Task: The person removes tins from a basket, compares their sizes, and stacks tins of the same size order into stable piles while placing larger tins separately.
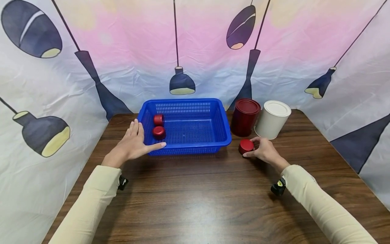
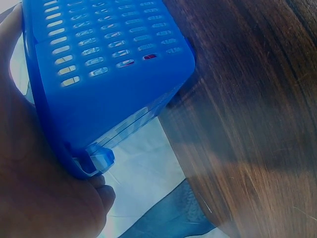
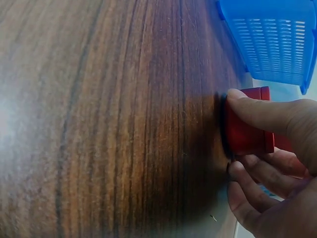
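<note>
A blue perforated plastic basket (image 1: 195,145) stands at the back of the table, with two small red round tins (image 1: 159,133) inside at its left end. My left hand (image 1: 132,142) lies against the basket's left front corner, fingers straight and thumb stretched along the front rim. In the left wrist view the hand (image 2: 44,183) is at the basket's rim (image 2: 37,94). Right of the basket, my right hand (image 1: 264,149) grips another small red tin (image 1: 246,145) by its sides. The right wrist view shows the thumb on one side of this tin (image 3: 247,124) and fingers on the other, close to the tabletop.
Behind the right hand stand a large dark red can (image 1: 244,118) and a white can (image 1: 273,120), side by side. The brown wooden table (image 1: 195,196) stretches in front. A printed cloth (image 1: 207,61) with lamp drawings hangs behind it.
</note>
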A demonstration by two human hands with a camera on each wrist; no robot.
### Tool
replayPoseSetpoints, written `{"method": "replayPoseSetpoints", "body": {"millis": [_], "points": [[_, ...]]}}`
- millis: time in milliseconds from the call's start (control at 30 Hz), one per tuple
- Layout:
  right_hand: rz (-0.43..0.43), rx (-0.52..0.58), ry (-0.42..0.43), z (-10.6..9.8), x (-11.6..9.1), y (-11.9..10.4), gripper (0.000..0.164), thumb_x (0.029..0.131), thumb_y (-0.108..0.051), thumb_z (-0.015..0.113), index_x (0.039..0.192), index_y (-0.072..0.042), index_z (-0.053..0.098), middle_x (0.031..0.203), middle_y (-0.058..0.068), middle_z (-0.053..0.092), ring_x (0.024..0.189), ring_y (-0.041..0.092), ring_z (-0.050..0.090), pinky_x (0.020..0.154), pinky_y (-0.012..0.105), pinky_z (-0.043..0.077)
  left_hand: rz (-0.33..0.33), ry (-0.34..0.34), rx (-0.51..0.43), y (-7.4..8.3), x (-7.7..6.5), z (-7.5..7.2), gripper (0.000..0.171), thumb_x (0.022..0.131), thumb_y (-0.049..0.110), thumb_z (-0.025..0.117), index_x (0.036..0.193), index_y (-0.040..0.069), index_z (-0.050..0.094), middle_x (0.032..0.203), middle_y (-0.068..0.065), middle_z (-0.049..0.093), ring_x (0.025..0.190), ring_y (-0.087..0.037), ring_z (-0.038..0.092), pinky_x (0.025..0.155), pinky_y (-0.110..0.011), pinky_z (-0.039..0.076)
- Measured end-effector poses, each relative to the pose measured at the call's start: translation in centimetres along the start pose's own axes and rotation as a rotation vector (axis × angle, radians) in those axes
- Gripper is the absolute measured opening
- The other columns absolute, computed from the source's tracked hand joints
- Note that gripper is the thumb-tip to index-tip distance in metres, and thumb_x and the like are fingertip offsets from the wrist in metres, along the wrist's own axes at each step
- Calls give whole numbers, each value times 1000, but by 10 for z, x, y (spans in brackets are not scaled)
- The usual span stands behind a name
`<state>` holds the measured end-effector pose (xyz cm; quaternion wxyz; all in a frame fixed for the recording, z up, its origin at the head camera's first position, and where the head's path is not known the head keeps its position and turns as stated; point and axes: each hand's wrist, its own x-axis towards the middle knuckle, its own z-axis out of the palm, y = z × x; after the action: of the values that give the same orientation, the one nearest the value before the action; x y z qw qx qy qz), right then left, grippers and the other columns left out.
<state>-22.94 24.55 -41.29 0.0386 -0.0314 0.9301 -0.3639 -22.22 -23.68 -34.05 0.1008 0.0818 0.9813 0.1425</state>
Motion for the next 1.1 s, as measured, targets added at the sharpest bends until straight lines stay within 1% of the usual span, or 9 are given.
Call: {"method": "replayPoseSetpoints", "body": {"millis": [167, 367, 533, 600, 767, 967, 1033, 1100], "points": [[-5, -8, -8, -1, -1, -1, 71, 74, -24, 92, 127, 10, 59, 115, 26, 67, 102, 36, 64, 88, 45, 52, -2, -2, -7, 0, 0, 0, 138, 78, 92, 43, 155, -10, -10, 162, -28, -23, 148, -46, -21, 117, -66, 0], [-23, 35, -6, -5, -2, -3, 74, 75, -26, 92, 130, 10, 57, 120, 28, 65, 103, 37, 67, 85, 43, 56, 5, 0, -11, -1, 0, 0, 138, 78, 92, 44, 155, -10, -8, 162, -28, -23, 148, -46, -22, 118, -65, -3], [-42, 63, -2, -12, -6, -9, 74, 78, -26, 90, 132, 11, 56, 127, 31, 62, 108, 42, 67, 88, 48, 57, 7, 1, -3, -1, 0, 0, 137, 79, 92, 43, 155, -11, -8, 162, -28, -22, 148, -46, -22, 119, -64, -2], [-55, 62, 4, -16, -8, -12, 72, 78, -25, 90, 132, 10, 56, 128, 30, 62, 109, 43, 67, 88, 48, 57, 7, 1, -2, -1, 0, 0, 137, 79, 91, 43, 155, -11, -8, 162, -28, -22, 148, -46, -22, 119, -64, -2], [-117, 52, 18, -24, -10, -23, 66, 80, -23, 88, 129, 10, 58, 124, 29, 65, 105, 41, 67, 79, 43, 58, 5, 2, -5, -1, 0, -1, 137, 79, 91, 43, 155, -11, -7, 162, -28, -23, 148, -46, -22, 118, -64, -3], [-177, 51, 13, -31, -12, -41, 59, 83, -22, 86, 128, 8, 61, 121, 28, 66, 104, 39, 67, 87, 50, 57, 1, 2, -1, -1, 0, -1, 138, 78, 92, 43, 155, -11, -7, 161, -28, -23, 148, -46, -22, 118, -65, -2], [-194, 48, 19, -32, -12, -48, 57, 83, -23, 86, 126, 7, 63, 118, 27, 67, 101, 37, 68, 87, 49, 57, 1, 1, -2, -1, 0, -1, 138, 78, 92, 42, 155, -11, -7, 161, -28, -23, 148, -45, -22, 118, -65, -2], [-214, 44, 27, -33, -12, -55, 56, 83, -25, 86, 123, 6, 64, 115, 26, 68, 97, 35, 70, 84, 45, 59, 1, 1, 0, 0, -1, 0, 138, 78, 92, 42, 155, -11, -7, 162, -28, -23, 149, -45, -21, 118, -64, -1]]}}
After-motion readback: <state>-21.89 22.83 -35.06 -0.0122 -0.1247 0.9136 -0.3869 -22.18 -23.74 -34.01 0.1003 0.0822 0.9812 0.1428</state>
